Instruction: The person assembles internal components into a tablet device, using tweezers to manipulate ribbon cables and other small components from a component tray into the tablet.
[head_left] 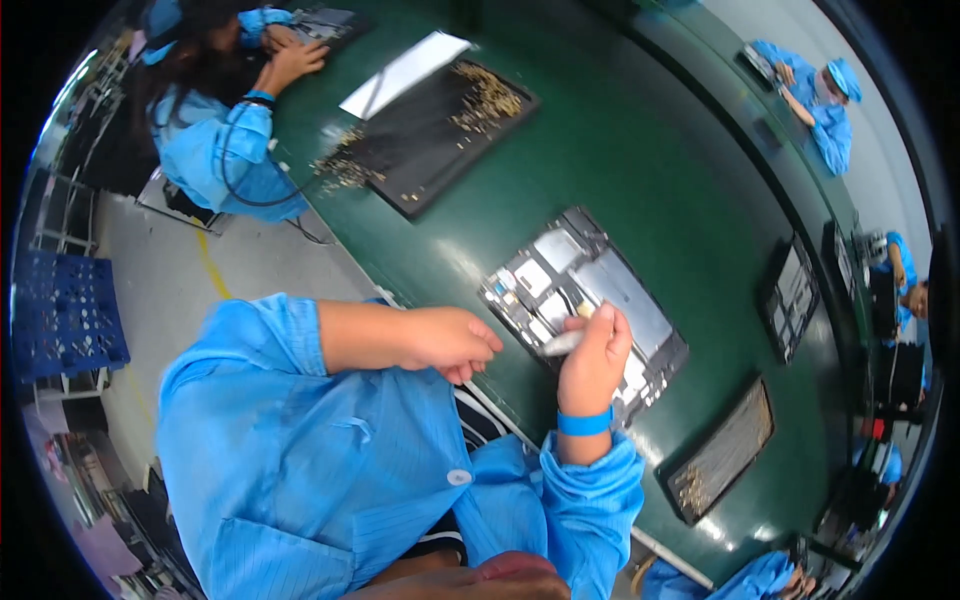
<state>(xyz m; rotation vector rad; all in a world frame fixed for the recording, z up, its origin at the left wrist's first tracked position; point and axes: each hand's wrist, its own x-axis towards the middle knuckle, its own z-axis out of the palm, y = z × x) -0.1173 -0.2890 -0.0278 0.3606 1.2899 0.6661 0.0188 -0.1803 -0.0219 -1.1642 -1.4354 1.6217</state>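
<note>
An opened flat electronic device (625,290), with a dark frame, silver plates and small inner parts, lies slantwise on the green bench in front of me. My right hand (595,365), a blue band round its wrist, is over the device's near side with fingers closed. From these fingers a pale tapered piece (563,345) points left; whether it is held or covers a fingertip is unclear. My left hand (450,340) hovers just off the device's near left corner. Its fingers are curled together, and anything inside them is hidden.
Beyond the device, a black tray (430,150) bears many small brass-coloured pieces, some spilled beside it, and a white sheet (405,75). Another black tray (720,450) of small pieces lies right. A similar device (792,300) stands farther right. Co-workers in blue sit around.
</note>
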